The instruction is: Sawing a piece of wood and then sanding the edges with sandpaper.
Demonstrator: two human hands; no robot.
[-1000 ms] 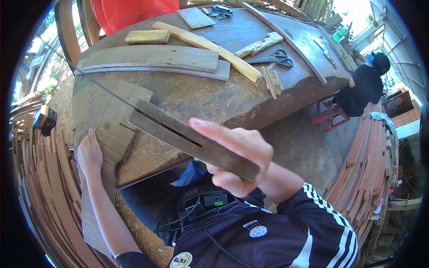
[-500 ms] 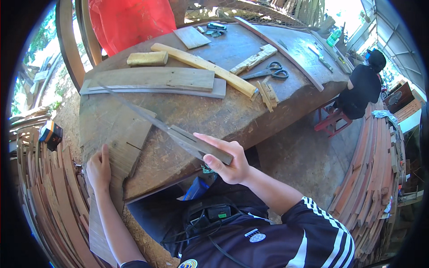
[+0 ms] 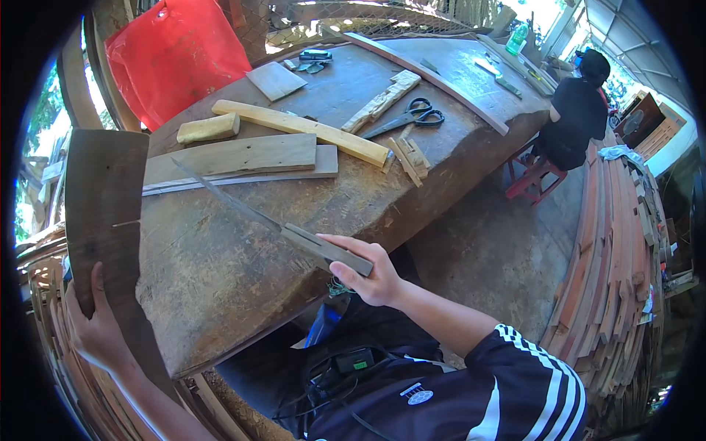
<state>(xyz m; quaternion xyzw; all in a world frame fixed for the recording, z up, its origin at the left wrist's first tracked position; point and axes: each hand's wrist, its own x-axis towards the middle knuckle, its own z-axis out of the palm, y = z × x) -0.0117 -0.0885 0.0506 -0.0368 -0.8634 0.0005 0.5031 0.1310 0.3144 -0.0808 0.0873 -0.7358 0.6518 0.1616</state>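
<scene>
My left hand (image 3: 95,323) grips a wide, dark weathered board (image 3: 103,191), tilted up beside the workbench's left end, with a thin slit partway across it. My right hand (image 3: 368,270) is closed on the flat wooden handle of a hand saw (image 3: 301,237), held over the near edge of the worn bench top (image 3: 198,272). Its long tapered blade points toward the upper left, over the bench. Beyond it lie two flat planks (image 3: 243,151), a pale yellow batten (image 3: 294,128), a short yellow block (image 3: 209,128), small wood offcuts (image 3: 408,158) and black-handled shears (image 3: 419,114).
A red sheet (image 3: 173,59) hangs behind the bench. A long strip (image 3: 441,88) and a green bottle (image 3: 518,37) lie toward the far right, where a person (image 3: 570,117) in black sits on a red stool (image 3: 533,184). Stacked boards (image 3: 603,279) flank both sides.
My left hand has moved left, swinging the board from lying on the bench to tilted upright at its end. My right hand with the saw has lowered and moved slightly left.
</scene>
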